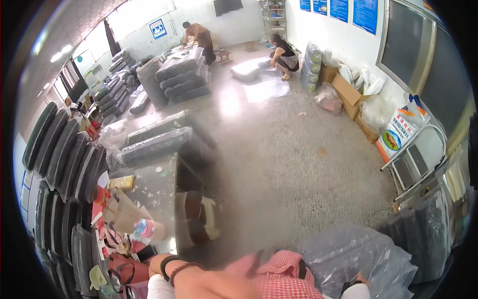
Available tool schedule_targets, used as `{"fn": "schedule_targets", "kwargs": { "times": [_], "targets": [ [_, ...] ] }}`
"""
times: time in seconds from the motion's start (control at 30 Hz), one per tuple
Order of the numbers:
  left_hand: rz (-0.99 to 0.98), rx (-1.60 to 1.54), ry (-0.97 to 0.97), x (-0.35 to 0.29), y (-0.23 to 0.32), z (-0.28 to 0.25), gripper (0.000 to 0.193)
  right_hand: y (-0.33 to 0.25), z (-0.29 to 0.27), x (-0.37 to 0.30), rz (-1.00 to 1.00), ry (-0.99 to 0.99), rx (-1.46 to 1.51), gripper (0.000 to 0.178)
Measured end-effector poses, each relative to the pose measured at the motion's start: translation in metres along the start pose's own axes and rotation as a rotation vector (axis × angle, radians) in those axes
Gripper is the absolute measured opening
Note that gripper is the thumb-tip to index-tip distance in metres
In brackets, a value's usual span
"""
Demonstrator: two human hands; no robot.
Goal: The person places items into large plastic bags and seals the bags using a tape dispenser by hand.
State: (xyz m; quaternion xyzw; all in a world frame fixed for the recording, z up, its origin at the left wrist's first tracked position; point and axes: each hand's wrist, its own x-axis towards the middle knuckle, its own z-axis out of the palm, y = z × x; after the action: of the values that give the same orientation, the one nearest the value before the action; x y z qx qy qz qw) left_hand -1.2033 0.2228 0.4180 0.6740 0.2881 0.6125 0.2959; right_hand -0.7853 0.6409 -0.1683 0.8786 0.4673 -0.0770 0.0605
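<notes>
At the lower edge my left hand [219, 283] is smeared by motion, with dark bracelets round its wrist. Its fingers cannot be made out, nor whether it holds anything. Close to its right lies a red-and-white checked cloth [284, 276], and a blurred pinkish-red shape [244, 264] shows just beyond the hand. Only a small part of my right hand [362, 279] shows, at the edge of a large grey bundle in clear plastic [348, 251]. Its fingers are mostly hidden, so its grip does not show.
A table [157, 192] on the left bears plastic-wrapped cushions [159, 144] and a pink-topped cup [145, 228]. Wrapped cushions [64, 154] stand stacked far left. A folding step stool [411, 164] and an open carton [351, 94] line the right wall. Two people [285, 56] work farther back.
</notes>
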Motion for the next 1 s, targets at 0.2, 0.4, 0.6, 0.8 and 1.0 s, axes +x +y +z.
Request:
{"fn": "schedule_targets", "kwargs": {
  "times": [0.2, 0.4, 0.6, 0.8, 1.0],
  "targets": [
    [-0.186, -0.059, -0.021, -0.016, -0.084, -0.144, 0.009, -0.030, -0.012, -0.039, -0.102, 0.051, 0.033, 0.060],
    [-0.449, -0.185, -0.004, -0.001, -0.185, -0.269, 0.012, -0.051, -0.009, -0.080, -0.145, 0.036, 0.014, 0.049],
    [-0.758, -0.763, -0.124, 0.048, -0.289, -0.323, 0.017, -0.027, -0.002, -0.127, -0.146, -0.054, 0.051, 0.039],
    [-1.069, -0.304, -0.530, 0.051, -0.416, -0.293, 0.028, -0.041, 0.013, -0.205, -0.439, -0.027, 0.216, 0.031],
    [-0.981, -0.045, -0.731, 0.010, -0.574, -0.138, 0.074, -0.248, -0.122, -0.344, -0.803, 0.300, 0.494, 0.019]
  ]
}}
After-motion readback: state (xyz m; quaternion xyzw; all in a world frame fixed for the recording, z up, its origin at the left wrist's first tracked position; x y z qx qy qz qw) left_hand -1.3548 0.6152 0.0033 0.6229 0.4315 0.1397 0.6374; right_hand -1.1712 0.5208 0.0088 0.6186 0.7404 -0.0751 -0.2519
